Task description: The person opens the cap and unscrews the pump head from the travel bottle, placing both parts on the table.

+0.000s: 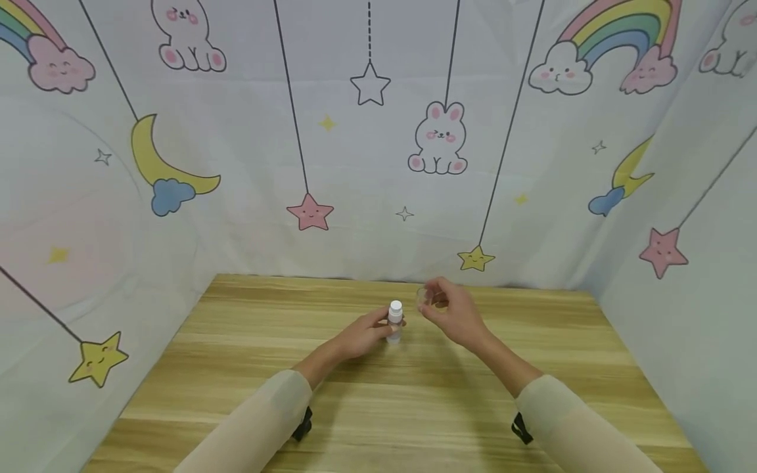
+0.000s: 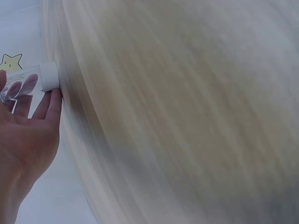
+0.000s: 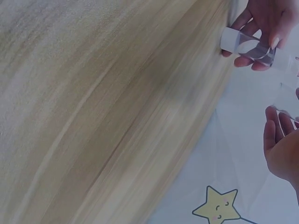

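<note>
My left hand (image 1: 365,334) grips a small bottle (image 1: 393,334) upright over the table, thumb on the near side and fingers behind. It has a white top (image 1: 395,306), a see-through middle and, in the left wrist view, a white base (image 2: 50,76) close to the table surface. Up and to the right of it, my right hand (image 1: 460,316) pinches a clear cap (image 1: 422,299) between thumb and fingers. A gap separates cap and bottle in the head view. The right wrist view has the cap (image 3: 284,99) partly cut off at the frame edge.
The wood-grain table (image 1: 378,407) spreads under both forearms. Behind it hangs a white curtain (image 1: 367,157) printed with stars, rabbits and moons, which also closes off the left and right sides. Black straps (image 1: 303,426) sit at the sleeves.
</note>
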`<state>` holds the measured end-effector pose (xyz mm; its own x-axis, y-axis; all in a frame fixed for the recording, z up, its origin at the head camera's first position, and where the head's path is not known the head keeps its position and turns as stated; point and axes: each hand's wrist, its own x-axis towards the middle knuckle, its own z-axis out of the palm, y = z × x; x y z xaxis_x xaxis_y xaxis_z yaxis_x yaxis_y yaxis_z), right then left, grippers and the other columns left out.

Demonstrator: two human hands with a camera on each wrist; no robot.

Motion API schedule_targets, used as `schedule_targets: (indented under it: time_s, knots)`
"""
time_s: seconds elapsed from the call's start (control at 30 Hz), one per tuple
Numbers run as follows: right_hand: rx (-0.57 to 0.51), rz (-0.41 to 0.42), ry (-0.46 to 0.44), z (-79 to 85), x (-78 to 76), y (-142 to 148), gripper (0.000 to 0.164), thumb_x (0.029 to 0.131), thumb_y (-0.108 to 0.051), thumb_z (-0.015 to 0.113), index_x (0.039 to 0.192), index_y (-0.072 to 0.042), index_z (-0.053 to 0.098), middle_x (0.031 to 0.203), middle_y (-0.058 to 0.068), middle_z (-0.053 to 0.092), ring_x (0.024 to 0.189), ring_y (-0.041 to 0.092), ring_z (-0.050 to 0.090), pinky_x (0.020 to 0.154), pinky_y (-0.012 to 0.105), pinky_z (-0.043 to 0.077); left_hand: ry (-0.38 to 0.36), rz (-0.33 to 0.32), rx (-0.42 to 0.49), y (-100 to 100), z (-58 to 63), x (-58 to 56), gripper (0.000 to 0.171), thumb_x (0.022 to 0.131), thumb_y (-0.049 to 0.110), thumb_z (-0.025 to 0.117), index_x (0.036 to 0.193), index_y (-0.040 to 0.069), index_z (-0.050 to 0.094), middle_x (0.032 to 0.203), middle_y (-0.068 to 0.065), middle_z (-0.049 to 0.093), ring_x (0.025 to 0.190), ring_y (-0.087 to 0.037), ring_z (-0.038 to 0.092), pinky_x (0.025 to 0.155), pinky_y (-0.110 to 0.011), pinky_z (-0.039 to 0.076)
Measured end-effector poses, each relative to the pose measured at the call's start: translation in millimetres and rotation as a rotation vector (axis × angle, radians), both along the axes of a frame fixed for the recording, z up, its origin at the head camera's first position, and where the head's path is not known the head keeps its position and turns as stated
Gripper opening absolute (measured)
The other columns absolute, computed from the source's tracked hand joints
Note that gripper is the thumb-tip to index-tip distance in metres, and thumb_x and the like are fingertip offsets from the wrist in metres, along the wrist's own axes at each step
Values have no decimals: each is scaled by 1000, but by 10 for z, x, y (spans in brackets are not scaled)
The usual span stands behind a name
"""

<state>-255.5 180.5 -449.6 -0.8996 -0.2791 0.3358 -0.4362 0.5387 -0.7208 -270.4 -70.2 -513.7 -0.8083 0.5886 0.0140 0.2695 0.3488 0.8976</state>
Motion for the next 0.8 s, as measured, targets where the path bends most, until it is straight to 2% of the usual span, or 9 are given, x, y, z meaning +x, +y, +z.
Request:
schedule_targets:
  time_s: [0.27,0.43,0.63,0.8]
  knots:
    - [43,-8,-5,-43,-5,-10,35,97,-18,81,127,-7,66,105,2,70,98,20,69,90,45,59,8,0,-2,-1,25,24,51,114,29,48,160,6,43,149,-9,61,146,-33,49,121,-57,37]
    - [57,-11,-4,-57,1,10,35,97,-18,81,127,-7,66,105,1,71,97,19,68,89,44,59,11,-1,5,7,38,35,47,115,28,48,156,5,48,148,-9,61,145,-33,50,120,-57,38]
    - [61,-6,-6,-48,14,26,36,96,-18,81,127,-8,66,104,1,71,97,20,69,90,44,59,-1,9,25,10,11,22,42,115,24,48,152,5,51,146,-10,62,140,-33,56,118,-55,41]
    - [67,-12,-14,-56,19,36,36,96,-18,81,127,-8,66,105,1,71,98,19,68,89,43,59,-2,-2,23,8,-1,15,45,115,25,47,156,4,47,148,-12,61,140,-35,55,118,-56,41]
